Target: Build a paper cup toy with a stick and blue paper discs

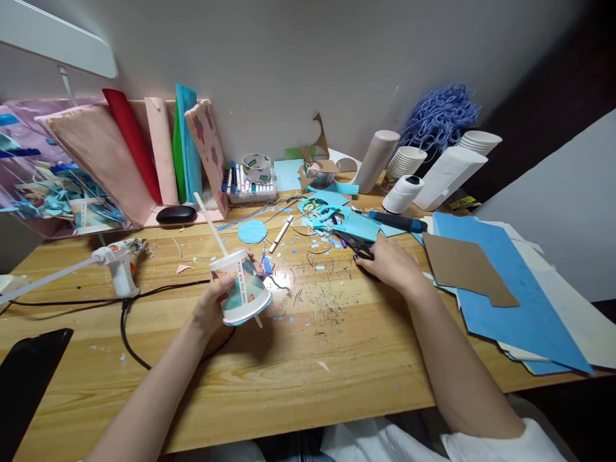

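Observation:
My left hand [222,296] is wrapped round a printed paper cup [244,290], tilted above the table, with a pale stick [210,223] running through it and out below. A blue edge shows along the cup's lower rim. Over on the right, my right hand [392,263] has its fingers closed on the black handles of a pair of scissors [359,247], whose blades lie by cut blue scraps [327,208]. Between the hands are a round blue piece [252,231] and a white marker [281,233].
A white glue gun [121,268] with a black cable stands at left. Blue and brown sheets [481,266] lie at right. Along the wall are a box of markers [253,189], paper cups [407,163] and purple yarn [440,119]. Small clippings litter the wooden table [308,385].

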A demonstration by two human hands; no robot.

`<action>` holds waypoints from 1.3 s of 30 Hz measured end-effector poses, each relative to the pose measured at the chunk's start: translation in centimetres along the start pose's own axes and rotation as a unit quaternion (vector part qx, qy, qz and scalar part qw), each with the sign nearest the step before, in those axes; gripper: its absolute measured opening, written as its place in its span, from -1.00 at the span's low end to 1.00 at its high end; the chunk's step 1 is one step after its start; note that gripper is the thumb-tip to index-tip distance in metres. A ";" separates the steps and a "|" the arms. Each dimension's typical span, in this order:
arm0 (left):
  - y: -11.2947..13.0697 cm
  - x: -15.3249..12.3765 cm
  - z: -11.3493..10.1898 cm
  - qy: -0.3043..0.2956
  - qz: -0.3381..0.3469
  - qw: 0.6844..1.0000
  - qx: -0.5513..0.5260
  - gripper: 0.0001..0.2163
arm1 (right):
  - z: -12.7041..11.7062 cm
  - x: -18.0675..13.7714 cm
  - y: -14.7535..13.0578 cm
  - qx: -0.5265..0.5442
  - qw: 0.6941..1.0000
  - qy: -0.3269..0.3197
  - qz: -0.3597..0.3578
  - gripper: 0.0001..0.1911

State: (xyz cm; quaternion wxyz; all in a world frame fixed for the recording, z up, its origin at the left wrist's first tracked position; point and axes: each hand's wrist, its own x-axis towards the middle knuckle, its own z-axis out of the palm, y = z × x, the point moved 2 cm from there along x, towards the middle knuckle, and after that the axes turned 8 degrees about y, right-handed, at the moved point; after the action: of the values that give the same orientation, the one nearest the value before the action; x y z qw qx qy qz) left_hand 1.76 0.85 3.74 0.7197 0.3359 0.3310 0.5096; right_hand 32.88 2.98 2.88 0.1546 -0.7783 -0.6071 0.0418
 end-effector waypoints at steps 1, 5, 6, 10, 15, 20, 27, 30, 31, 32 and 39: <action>0.1 0.0 0.0 0.012 0.002 1.000 -0.005 -0.54 | -0.1 0.4 1.0 -0.022 0.999 -0.034 -0.006 -0.76; 0.3 0.3 -0.2 0.060 0.015 0.998 0.001 -0.58 | -0.1 0.8 2.7 -0.028 0.990 -0.137 -0.013 -0.76; 0.3 0.4 -0.2 0.070 0.018 0.997 0.003 -0.59 | 0.0 0.8 2.8 -0.036 0.991 -0.127 -0.003 -0.78; 0.4 0.7 -0.4 0.102 0.029 0.994 -0.003 -0.59 | 0.2 0.6 2.3 -0.068 0.993 -0.094 0.014 -0.81; 0.9 0.7 -0.5 0.095 0.055 0.994 -0.022 -0.64 | -0.8 0.4 0.7 0.048 0.997 -0.052 0.016 -0.80; 0.8 0.7 -0.9 0.080 0.066 0.995 0.003 -0.65 | -0.9 -0.5 -2.7 0.482 0.866 -0.129 0.037 -0.50; 1.2 0.7 -1.0 0.100 0.083 0.991 0.027 -0.64 | 1.4 -6.3 -7.9 0.652 0.529 -0.544 0.006 -0.09; 1.4 0.6 -0.8 0.099 0.088 0.991 0.021 -0.64 | 2.4 -9.0 -9.4 0.631 0.463 -0.623 0.012 -0.04; 1.4 0.5 -0.7 0.100 0.087 0.991 0.017 -0.64 | 2.8 -9.6 -9.7 0.632 0.458 -0.626 0.015 -0.06; 1.3 0.5 -0.6 0.101 0.082 0.991 0.013 -0.64 | 3.2 -9.9 -10.0 0.637 0.457 -0.620 0.020 -0.08; 0.2 -0.2 0.2 0.035 -0.012 0.999 -0.007 -0.50 | 4.6 -9.7 -10.5 0.674 0.448 -0.587 0.021 -0.15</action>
State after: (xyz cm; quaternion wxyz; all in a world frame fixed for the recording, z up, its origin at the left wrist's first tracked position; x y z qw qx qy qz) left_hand 1.75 0.72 4.01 0.7160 0.3091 0.3564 0.5145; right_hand 19.43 -3.20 0.40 0.2367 -0.2329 -0.3186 0.8878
